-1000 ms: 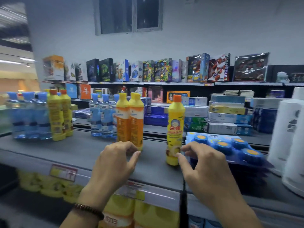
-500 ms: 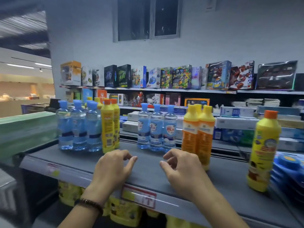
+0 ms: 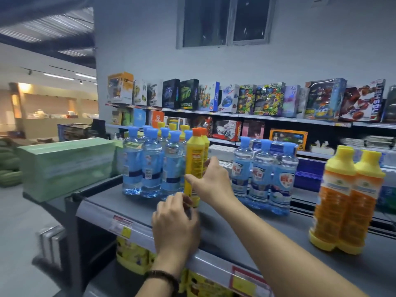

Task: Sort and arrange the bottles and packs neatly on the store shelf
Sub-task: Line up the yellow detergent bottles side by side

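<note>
Since half a second ago, your right hand [image 3: 211, 183] has left the near edge of the shelf [image 3: 246, 228] and reached far-left to the orange-capped yellow bottle [image 3: 192, 159], and your left hand [image 3: 174, 219] has come forward to the bottle's foot. The right thumb lies across the bottle's near face and the fingers curl round its right side, so you have it clasped about the middle while it stands upright on the shelf. Your left hand is curled loosely at the base. The blur there hides whether the fingertips touch the bottle or stop just short.

A second yellow bottle [image 3: 206, 146] stands touching it on the far side. The blue-capped water bottles [image 3: 151, 168] crowd against its left, leaving no gap there. To the right, past your wrist, three more water bottles [image 3: 262, 174] stand in a row, near but apart. The orange bottles [image 3: 347, 196] are well apart at the far right.

Your right forearm crosses the shelf diagonally from the near right. Your left wrist, with its bead bracelet [image 3: 165, 277], rises over the price rail [image 3: 122, 226].

Bare shelf lies near you, between the bottle and the front lip, and again between the three water bottles and the orange pair. The green pack [image 3: 68, 166] sits beyond the shelf's left end.
</note>
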Motion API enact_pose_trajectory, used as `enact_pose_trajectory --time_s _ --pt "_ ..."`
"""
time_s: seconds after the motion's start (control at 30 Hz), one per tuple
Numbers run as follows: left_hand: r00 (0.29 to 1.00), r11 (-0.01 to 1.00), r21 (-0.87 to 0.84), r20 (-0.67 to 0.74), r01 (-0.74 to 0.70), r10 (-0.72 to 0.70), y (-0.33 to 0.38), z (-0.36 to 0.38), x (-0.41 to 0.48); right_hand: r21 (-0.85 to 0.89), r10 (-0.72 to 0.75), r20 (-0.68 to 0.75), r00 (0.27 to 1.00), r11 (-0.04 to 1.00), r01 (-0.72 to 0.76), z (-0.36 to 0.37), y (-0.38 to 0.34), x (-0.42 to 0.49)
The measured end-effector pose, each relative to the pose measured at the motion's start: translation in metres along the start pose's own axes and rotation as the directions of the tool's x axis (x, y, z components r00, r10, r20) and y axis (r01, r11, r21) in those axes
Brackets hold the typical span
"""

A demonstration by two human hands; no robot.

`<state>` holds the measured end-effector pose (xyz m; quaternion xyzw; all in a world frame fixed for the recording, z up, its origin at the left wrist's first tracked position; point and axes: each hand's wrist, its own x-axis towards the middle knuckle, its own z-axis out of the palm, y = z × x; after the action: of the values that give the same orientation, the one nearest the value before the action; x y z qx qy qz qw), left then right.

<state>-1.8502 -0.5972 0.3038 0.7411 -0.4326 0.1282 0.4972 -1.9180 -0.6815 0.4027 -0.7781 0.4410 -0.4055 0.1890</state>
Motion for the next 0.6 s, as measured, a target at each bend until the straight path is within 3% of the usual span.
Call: enact_pose_trajectory --time_s 0.23,0.6 --pt "1.0 0.999 0.036 0.024 0.008 -0.009 0.002 -0.003 0.002 0.032 0.097 -0.027 0.995 0.995 -0.096 0.032 0.009 0.023" --pt "0.995 0.997 0.072 0.102 -0.013 0.006 0.009 -0.011 0.006 0.135 0.025 -0.013 1.0 0.991 -0.023 -0.002 0.024 -0.009"
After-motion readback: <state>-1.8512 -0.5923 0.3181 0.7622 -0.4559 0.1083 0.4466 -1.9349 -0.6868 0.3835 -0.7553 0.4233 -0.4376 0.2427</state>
